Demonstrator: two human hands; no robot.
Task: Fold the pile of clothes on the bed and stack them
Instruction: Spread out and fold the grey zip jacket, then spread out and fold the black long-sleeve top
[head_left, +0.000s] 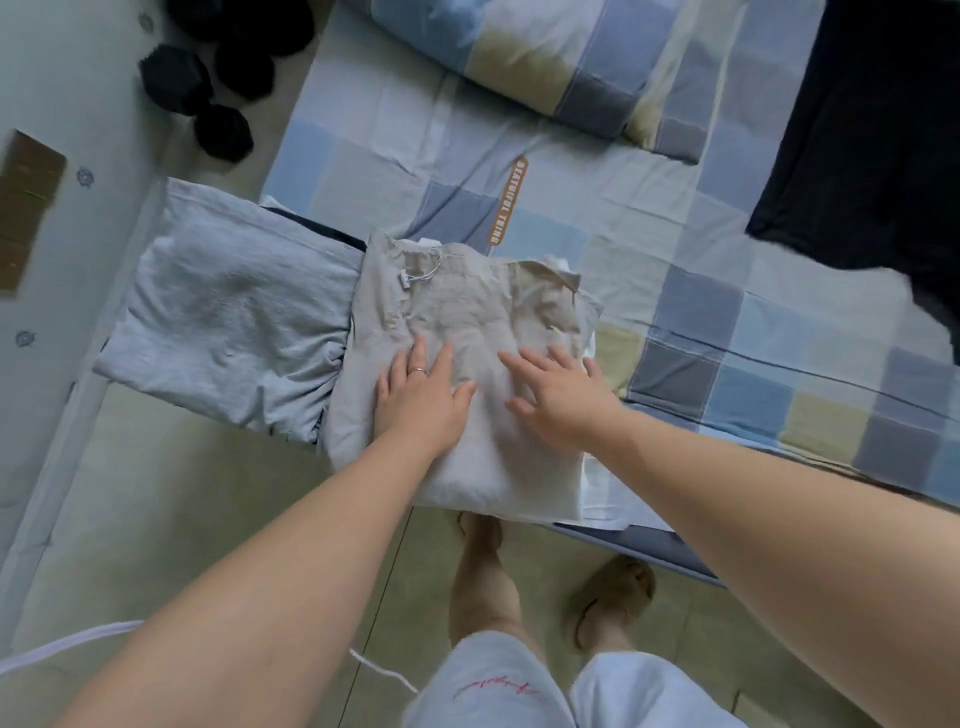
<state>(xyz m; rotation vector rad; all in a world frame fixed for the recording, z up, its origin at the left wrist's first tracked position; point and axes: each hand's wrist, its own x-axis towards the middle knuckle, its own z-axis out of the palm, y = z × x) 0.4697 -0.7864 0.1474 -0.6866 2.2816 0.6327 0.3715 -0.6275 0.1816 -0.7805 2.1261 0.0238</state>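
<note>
1. While both palms lay flat on a folded beige garment (467, 312) at the edge of a bed (597, 223), the left hand (421, 400) and the right hand (563, 402) kept their fingers straight and spread, gripping nothing.
2. Wearing a ring (417, 371), the left hand pressed the beige garment's near-left part. The right hand pressed its near-right part, and the two thumbs pointed toward each other without touching.
3. A small tag on a white string (413, 277) lay on the beige garment's far-left part.
4. Touching the beige garment's left side, a grey garment (223, 322) lay loosely folded.
5. Beyond the beige garment stretched the bed's blue-and-cream checked sheet, and farther beyond lay a folded quilt (545, 62) in the same check.
6. Well apart to the beige garment's far right, a black garment (883, 130) lay on the sheet.
7. Far beyond its left side, black dumbbells (208, 83) sat on the floor.
8. Just below the beige garment's near edge stood the person's bare legs, in white shorts (493, 686) and a beige slipper (613, 597).
</note>
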